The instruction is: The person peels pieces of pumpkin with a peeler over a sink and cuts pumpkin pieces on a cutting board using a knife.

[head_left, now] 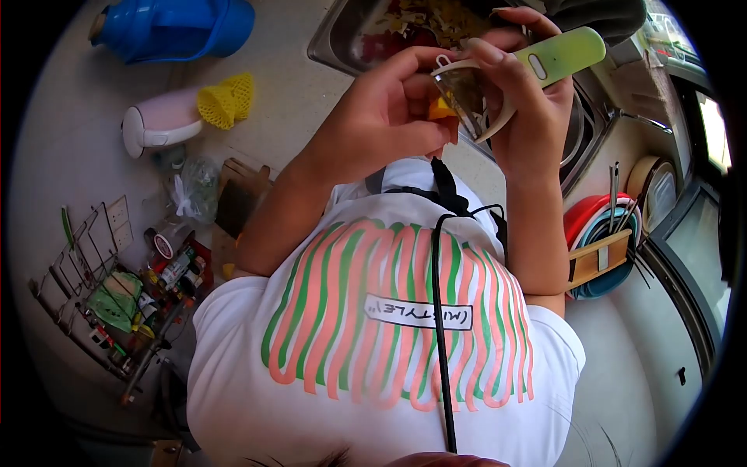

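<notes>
My right hand (537, 93) grips a Y-shaped peeler (562, 58) with a light green handle and a cream-coloured head. The peeler's metal blade points toward my left hand (381, 109), whose fingers are curled around a small orange-yellow piece of food (442, 107). Most of that piece is hidden by fingers and the peeler head, so its kind is unclear. Blade and piece appear very close together; whether they touch I cannot tell. Just beyond both hands is a metal sink (331, 48) with yellow and reddish scraps (424, 23) in it.
A blue thermos jug (179, 31) and a pink-and-white container (163, 121) with yellow foam netting (226, 101) are on the left. Below them stands a wire rack (78, 288) of bottles and packets. At right are stacked basins (595, 226) and a window.
</notes>
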### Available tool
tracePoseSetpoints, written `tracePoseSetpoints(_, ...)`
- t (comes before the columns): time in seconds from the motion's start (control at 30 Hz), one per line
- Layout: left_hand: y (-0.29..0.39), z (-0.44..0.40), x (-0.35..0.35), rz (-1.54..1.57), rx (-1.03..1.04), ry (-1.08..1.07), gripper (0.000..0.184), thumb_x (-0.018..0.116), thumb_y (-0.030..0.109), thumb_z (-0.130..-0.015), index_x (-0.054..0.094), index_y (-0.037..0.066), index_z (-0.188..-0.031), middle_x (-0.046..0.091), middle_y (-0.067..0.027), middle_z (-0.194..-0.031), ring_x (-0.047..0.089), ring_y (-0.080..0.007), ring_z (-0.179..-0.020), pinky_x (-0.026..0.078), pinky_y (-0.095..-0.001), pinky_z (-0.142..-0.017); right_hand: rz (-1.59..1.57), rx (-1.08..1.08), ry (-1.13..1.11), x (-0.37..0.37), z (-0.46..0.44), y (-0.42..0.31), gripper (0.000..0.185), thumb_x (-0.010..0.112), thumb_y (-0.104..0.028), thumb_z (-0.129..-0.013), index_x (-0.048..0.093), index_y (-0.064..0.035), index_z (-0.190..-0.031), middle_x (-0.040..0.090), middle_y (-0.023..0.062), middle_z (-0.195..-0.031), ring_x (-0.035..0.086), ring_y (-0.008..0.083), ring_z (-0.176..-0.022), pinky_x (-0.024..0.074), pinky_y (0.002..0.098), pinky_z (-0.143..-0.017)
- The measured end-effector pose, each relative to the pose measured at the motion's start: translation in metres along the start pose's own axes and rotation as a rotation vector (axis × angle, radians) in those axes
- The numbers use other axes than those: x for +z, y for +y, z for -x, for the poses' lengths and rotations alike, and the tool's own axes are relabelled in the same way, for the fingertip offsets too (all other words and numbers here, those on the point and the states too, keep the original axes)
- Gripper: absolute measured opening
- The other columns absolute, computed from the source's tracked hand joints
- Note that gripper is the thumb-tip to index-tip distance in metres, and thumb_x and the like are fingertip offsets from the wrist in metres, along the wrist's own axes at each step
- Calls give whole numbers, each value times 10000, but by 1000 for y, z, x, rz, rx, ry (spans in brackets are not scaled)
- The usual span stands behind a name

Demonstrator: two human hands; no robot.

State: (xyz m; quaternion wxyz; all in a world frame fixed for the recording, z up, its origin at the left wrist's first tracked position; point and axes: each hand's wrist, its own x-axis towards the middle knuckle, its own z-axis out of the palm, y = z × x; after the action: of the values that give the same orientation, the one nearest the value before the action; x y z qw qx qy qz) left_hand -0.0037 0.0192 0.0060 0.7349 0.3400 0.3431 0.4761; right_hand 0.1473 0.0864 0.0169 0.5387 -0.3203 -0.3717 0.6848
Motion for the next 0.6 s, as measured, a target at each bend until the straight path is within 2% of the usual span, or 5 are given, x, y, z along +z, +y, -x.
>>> tracePoseSetpoints(0.03, -3, -2, 1, -52, 12, 30, 589, 647, -14, -785, 399, 8, -1319, 603, -90, -1033, 606, -133, -903, 514, -278, -761, 69, 34, 49, 3, 2, -2, 440, 717, -61, -747, 472, 1, -1107, 590, 66, -767, 586, 102, -660, 456, 181, -591)
tracePoseSetpoints(0.07, -6, -4, 3, -105, 24, 60, 629, 670, -38, -756, 404, 14, -1323, 609, -90, -1052, 615, -144, -931, 521, -290, -780, 185, -16, -113, -18, 2, 9, 327, 559, 7, -834, 475, 53, -1146, 628, 101, -856, 666, 212, -820, 555, 331, -781)
tracePoseSetpoints(0.13, -8, -4, 4, -224, 39, 93, 659, 703, -61, -725, 420, 22, -1314, 614, -89, -1084, 619, -160, -990, 522, -305, -827, 118, 16, -115, -16, 6, 10, 399, 621, 24, -798, 487, 22, -1174, 637, 65, -860, 653, 149, -806, 516, 230, -747)
tracePoseSetpoints(0.4, -17, -2, 7, -624, 199, 98, 541, 722, -16, -763, 479, 42, -1243, 609, -76, -1144, 599, -156, -1066, 486, -296, -906, 206, 19, -200, -13, 9, 7, 389, 584, 11, -793, 485, 29, -1169, 634, 92, -844, 647, 152, -776, 520, 235, -706)
tracePoseSetpoints(0.6, -16, 6, 10, -537, 135, 57, 570, 715, 55, -769, 440, 45, -1268, 614, -107, -1084, 620, -198, -998, 495, -312, -849, 223, 57, -260, -21, 8, 4, 392, 591, -51, -793, 476, 37, -1157, 630, 109, -836, 645, 160, -751, 514, 226, -668)
